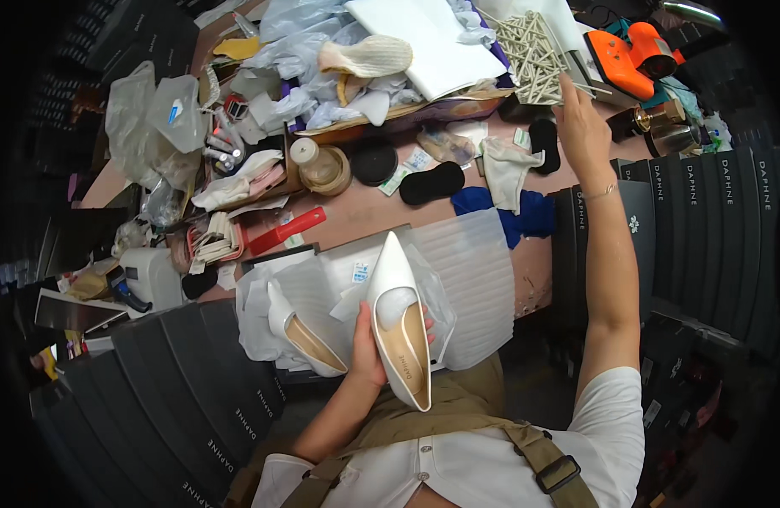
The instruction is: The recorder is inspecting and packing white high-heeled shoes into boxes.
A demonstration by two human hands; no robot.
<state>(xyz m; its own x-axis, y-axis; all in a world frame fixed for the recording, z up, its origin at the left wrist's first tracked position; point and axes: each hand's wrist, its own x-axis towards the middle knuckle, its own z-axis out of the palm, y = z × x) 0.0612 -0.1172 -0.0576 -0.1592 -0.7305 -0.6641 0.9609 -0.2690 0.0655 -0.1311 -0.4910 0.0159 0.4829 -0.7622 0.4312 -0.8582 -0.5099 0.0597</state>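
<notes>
My left hand (369, 349) grips a white pointed-toe shoe (392, 262) around its middle, toe pointing away from me. Pale stuffing (396, 305) sits inside the shoe toward its toe. Beside it on the left, a matching white shoe (312, 341) lies on white tissue paper (259, 317) in a shoebox. My right arm is stretched far to the right, and my right hand (583, 127) is at a heap of thin off-white sticks (530, 55). Its index finger is extended at the edge of the heap; the other fingertips are partly hidden.
Dark shoeboxes (187, 372) stand in rows at left, and more boxes (695, 203) at right. Foam wrap (475, 288) hangs over the front edge. Behind lie a red-handled brush (286, 231), a round jar (326, 168), black pads (432, 183), a blue cloth (530, 218) and an orange tool (619, 66).
</notes>
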